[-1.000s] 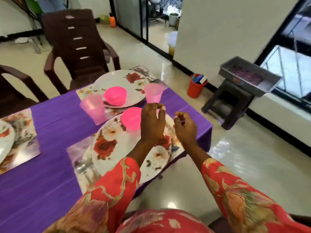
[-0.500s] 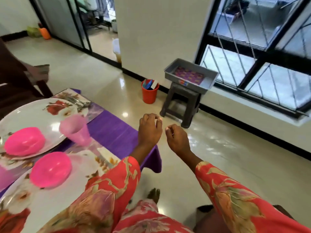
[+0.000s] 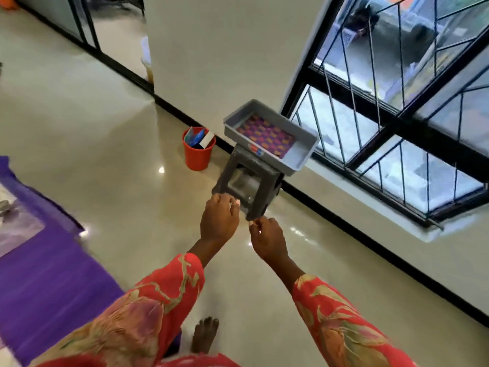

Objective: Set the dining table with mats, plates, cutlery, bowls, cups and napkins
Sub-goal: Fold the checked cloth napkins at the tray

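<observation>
Centre frame: grey tray on a dark stool, holding a purple-and-orange patterned stack, probably napkins. Below it, my left hand and right hand hang with fingers loosely curled, holding nothing. Table edge, lower left. Step, as I judge: fetching napkins; next, reach into the tray and pinch the top layers.

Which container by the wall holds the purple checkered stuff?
The grey tray atop the dark stool; the orange bucket on the floor holds blue and white items.
</observation>
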`<state>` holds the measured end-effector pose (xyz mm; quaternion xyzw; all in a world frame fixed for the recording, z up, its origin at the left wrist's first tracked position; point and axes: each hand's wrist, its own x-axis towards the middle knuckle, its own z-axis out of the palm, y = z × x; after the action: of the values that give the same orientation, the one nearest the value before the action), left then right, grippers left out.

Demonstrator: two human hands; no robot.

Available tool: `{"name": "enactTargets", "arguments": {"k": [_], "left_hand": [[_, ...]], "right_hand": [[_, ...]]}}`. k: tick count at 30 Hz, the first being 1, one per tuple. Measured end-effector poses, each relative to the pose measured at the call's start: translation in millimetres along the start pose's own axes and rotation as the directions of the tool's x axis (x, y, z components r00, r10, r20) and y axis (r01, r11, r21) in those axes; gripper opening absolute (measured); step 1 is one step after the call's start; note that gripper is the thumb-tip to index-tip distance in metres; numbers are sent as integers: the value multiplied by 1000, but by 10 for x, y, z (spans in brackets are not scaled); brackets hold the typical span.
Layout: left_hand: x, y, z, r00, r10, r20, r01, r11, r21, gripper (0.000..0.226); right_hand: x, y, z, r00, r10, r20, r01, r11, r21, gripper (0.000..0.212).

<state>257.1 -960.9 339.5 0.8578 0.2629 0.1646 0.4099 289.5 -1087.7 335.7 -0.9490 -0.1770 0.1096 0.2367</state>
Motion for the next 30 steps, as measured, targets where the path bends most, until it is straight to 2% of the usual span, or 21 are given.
{"name": "enactTargets", "arguments": {"k": [9,16,21,30], "left_hand": [[889,441,611,990,24,139,-33,998,56,26],[1538,474,910,978,-5,207,-32,984,173,26],[2283,517,1309,969,27,247,-79,976,203,26],[3845,808,1847,935,-29,354,-85,949,303,23]], "right_hand": [[985,282,-346,994,105,-43,-102,992,69,23],[1713,488,-441,987,163,-1,-163,985,57,23],[2616,647,-502,989,144,36,-146,988,45,21],[4346,905,-767,978,183,97,-187,982,28,19]]}}
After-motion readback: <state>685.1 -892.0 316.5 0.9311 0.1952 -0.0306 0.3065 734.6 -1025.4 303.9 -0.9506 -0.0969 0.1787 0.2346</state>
